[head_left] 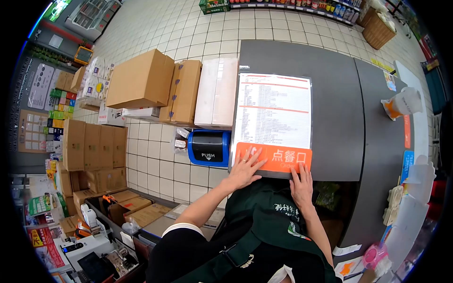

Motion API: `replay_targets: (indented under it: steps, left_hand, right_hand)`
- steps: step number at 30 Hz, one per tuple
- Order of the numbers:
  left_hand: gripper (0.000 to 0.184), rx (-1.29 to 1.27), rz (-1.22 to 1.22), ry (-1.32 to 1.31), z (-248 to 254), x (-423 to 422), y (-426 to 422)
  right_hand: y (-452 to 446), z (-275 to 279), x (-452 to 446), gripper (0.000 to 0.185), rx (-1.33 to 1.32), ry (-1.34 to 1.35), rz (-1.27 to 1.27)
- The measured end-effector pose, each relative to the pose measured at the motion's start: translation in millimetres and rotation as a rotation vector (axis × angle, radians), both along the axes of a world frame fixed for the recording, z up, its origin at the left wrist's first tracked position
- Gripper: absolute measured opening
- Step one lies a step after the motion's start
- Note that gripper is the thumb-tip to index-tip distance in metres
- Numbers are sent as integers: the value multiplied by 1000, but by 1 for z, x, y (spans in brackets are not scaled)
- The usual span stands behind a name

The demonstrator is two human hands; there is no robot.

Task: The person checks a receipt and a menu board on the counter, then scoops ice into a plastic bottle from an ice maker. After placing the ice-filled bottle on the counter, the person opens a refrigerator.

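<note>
An orange sign [273,157] with white Chinese characters lies along the near edge of a dark grey counter [335,118]. My left hand [244,170] rests with spread fingers on the sign's left part, partly covering a white mark there. On its lower right edge lie the stretched fingers of my right hand [301,185]. Just beyond the sign, a printed sheet [275,111] with dense lines of text and red bands lies flat on the counter; the sign meets its lower edge.
Left of the counter stand a blue bin [208,148] with a black push lid, a pale box [216,92] and brown cartons [140,80]. On the right are a tilted cup [405,103] and a pink object [375,256]. Drink shelves [302,6] line the back.
</note>
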State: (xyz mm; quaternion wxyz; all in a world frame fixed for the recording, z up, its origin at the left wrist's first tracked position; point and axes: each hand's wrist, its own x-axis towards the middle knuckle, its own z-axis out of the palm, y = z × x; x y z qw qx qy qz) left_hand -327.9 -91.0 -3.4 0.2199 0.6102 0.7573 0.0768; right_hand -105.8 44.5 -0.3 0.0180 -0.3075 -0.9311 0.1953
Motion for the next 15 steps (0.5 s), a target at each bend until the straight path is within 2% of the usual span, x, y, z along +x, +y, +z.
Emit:
replay_targets:
  steps: [5,7,9,11,12,13,15]
  left_hand:
    - [65,95,-78,69,-10,-32,33]
    - [56,251,-16,-46,-23,-59,50]
    - [51,421,152,-99,-19,-80,58]
    - [52,451,391,-122,4,-88,55]
    - [64,404,476,-89,5,-92,51]
    - [64,400,477,-92,4,-90,44]
    - [81,234,627,-75,1,-81,28]
  right_hand:
    - [17,4,-15,57,-24,-42,-12]
    - [35,2,-23,57,-5,-55,7]
    - [50,-1,-31,57,22,-61,24]
    - [58,-3,-34,57,-11,-28,34]
    - [58,-4,-35,58,-51,4,29]
    - [55,-4,-33,58,-55,0,29]
    - [48,-1,-32,59,-81,-13,28]
